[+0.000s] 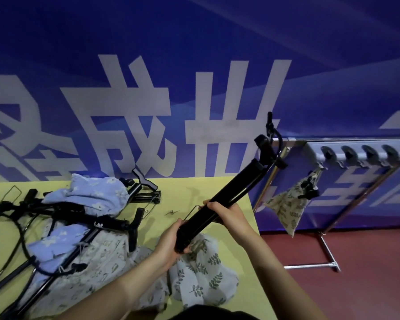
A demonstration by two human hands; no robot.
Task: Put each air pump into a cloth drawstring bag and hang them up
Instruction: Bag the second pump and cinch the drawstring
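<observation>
Head view, single item in hand: one black air pump (219, 202), a long rigid barrel with a T-handle and hose loop at its upper end, held slanted above the yellow bench (189, 192), handle toward 1 o'clock, base toward 7 o'clock. The left hand (169, 243) grips the base end, fingers curled round it; the right hand (224, 215) grips the barrel just above, fingers wrapped over the top. Directly beneath the base lies a leaf-print drawstring bag (203, 280), crumpled on the bench, its mouth not discernible. At 9 o'clock: a pile of further pumps (90, 222) tangled with blue floral bags (95, 197) and hoses. At 3 o'clock: a metal hook rack (367, 153) standing on the red floor, one filled bag (289, 204) already hanging from a hook. Handling judgement: the pump looks stiff and moderately heavy, top-loaded by the handle, so a hold at mid-barrel should balance it best; the smooth tube may slip, and the hose and wire foot bracket are likely to snag soft cloth. The bag is limp and light and will probably need its mouth held wide.
</observation>
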